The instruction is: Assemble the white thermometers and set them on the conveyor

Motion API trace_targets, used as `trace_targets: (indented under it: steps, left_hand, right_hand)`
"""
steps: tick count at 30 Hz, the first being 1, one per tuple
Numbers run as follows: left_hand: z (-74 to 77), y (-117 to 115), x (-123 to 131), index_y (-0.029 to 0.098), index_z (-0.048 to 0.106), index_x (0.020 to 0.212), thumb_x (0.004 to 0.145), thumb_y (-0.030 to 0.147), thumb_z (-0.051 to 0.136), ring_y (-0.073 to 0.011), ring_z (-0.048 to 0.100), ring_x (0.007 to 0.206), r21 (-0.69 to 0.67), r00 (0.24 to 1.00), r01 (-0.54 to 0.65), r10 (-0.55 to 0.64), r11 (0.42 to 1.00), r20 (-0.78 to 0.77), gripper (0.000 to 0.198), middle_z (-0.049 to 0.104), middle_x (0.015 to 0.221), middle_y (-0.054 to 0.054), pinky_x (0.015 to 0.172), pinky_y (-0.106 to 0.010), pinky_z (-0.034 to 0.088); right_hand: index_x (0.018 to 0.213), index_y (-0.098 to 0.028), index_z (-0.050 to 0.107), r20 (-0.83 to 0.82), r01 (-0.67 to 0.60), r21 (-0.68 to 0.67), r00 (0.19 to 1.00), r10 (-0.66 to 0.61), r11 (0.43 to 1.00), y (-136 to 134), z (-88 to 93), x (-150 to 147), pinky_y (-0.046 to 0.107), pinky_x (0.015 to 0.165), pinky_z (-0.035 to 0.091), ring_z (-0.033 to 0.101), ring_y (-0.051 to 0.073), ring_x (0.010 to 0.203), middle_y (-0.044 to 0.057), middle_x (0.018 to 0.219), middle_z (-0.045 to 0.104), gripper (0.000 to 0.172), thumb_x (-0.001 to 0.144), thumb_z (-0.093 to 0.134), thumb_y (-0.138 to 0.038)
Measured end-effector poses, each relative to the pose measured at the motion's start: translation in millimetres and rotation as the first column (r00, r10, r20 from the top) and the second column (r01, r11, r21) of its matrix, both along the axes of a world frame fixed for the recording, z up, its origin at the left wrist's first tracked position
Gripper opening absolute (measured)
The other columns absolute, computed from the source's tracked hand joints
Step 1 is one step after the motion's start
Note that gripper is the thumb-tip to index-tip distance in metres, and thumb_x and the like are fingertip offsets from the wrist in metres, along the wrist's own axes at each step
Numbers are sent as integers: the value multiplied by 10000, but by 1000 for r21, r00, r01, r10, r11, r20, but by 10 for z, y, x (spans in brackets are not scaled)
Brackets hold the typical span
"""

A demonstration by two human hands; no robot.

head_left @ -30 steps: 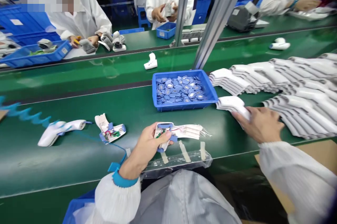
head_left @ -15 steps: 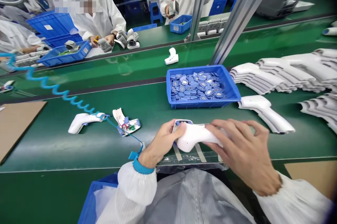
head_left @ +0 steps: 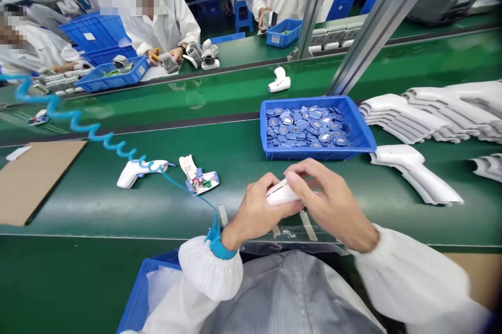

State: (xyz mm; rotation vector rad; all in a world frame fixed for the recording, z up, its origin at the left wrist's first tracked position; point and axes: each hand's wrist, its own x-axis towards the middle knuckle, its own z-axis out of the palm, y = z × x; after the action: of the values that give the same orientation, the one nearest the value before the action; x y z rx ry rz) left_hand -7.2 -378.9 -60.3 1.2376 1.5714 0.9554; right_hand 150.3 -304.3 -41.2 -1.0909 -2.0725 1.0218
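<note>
Between my two hands, in front of my body, is a white gun-shaped plastic housing [head_left: 283, 193], largely covered by fingers. One narrow side with a dark slotted seam faces up. My left hand [head_left: 254, 214] wraps round it from the left, with a blue wrist strap [head_left: 221, 248] at the wrist. From the right, my right hand [head_left: 331, 203] grips the other end with thumb and fingers. To the left lie an open half housing [head_left: 199, 177] with wires and a green board inside, and a closed white housing [head_left: 143, 171].
Ahead stands a blue bin [head_left: 317, 153] of small blue plastic pieces. White shells [head_left: 415, 172] lie stacked at the right. A coiled blue cord [head_left: 94, 133] crosses the left side. A metal post [head_left: 376, 36] rises beyond the bin. Co-workers [head_left: 164, 20] sit across the conveyor [head_left: 196, 99].
The housing has been turned so its slotted narrow side shows instead of its broad side. My right hand has moved left, closer to my left hand. The camera view has shifted slightly.
</note>
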Motion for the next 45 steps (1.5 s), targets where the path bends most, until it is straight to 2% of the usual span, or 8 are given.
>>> trace_targets:
  steps: [8, 15, 22, 26, 30, 36, 40, 45]
  left_hand:
    - [91, -53, 70, 156, 639, 968, 841, 310, 606, -252, 652, 677, 47, 888, 181, -143, 982, -437, 202, 720, 831, -102, 636, -343, 432]
    - [79, -58, -8, 193, 601, 1046, 846, 430, 700, -260, 680, 783, 52, 979, 129, -119, 990, -168, 326, 733, 970, -96, 626, -306, 425]
    - [-62, -146, 104, 131, 595, 1108, 887, 463, 629, -303, 674, 712, 50, 893, 91, -59, 995, -447, 400, 704, 889, -155, 635, -357, 426]
    - [21, -266, -173, 201, 575, 976, 924, 549, 593, -247, 635, 663, -19, 893, 41, -45, 999, -447, 352, 648, 740, -44, 595, -316, 373]
    - [100, -267, -408, 218, 559, 1136, 894, 379, 697, -240, 651, 915, 99, 842, 51, 10, 994, -539, 322, 694, 1031, -49, 771, -329, 446]
    - [101, -43, -290, 146, 624, 1073, 905, 215, 657, -307, 603, 987, -13, 491, 285, -158, 958, -857, 185, 702, 1019, -129, 824, -418, 420]
    - [104, -71, -337, 201, 620, 1069, 881, 225, 654, -242, 606, 902, 90, 756, 36, 32, 995, -654, 193, 697, 996, -58, 788, -355, 416]
    - [147, -107, -420, 177, 626, 1081, 922, 456, 624, -191, 601, 841, -31, 997, -74, 74, 997, 4, 321, 683, 981, -48, 715, -289, 418]
  right_hand:
    - [450, -199, 366, 75, 115, 467, 983, -169, 877, -64, -20, -512, 312, 512, 248, 360, 82, 446, -20, 454, 394, 612, 1012, 449, -425]
    - [488, -212, 474, -21, 229, 447, 969, -246, 865, -60, 114, -445, 305, 520, 295, 429, 109, 464, -3, 479, 479, 556, 1004, 482, -418]
    - [488, -202, 555, 169, 112, 359, 969, -183, 927, -61, -37, -476, 304, 563, 323, 570, 142, 537, 33, 547, 622, 587, 1010, 400, -420]
    - [619, -210, 698, 224, -30, 230, 974, -23, 973, 445, 78, -340, 290, 604, 418, 618, 151, 571, 6, 621, 696, 515, 988, 477, -494]
    - [950, -191, 774, 375, -190, 409, 927, 26, 892, 1256, 21, -368, 336, 769, 505, 690, 210, 800, 71, 974, 780, 251, 929, 554, -310]
    - [774, -163, 741, 504, -353, 390, 855, 124, 850, 1733, -255, -653, 404, 756, 513, 698, 285, 841, 159, 892, 750, 84, 770, 659, -147]
    - [808, -168, 734, 496, -380, 396, 855, 154, 836, 1655, -197, -584, 404, 739, 514, 703, 284, 841, 159, 885, 745, 173, 826, 564, -143]
    - [977, -201, 693, 370, -276, 380, 920, 129, 883, 1311, 50, -348, 359, 772, 539, 709, 221, 819, 78, 910, 751, 231, 930, 469, -234]
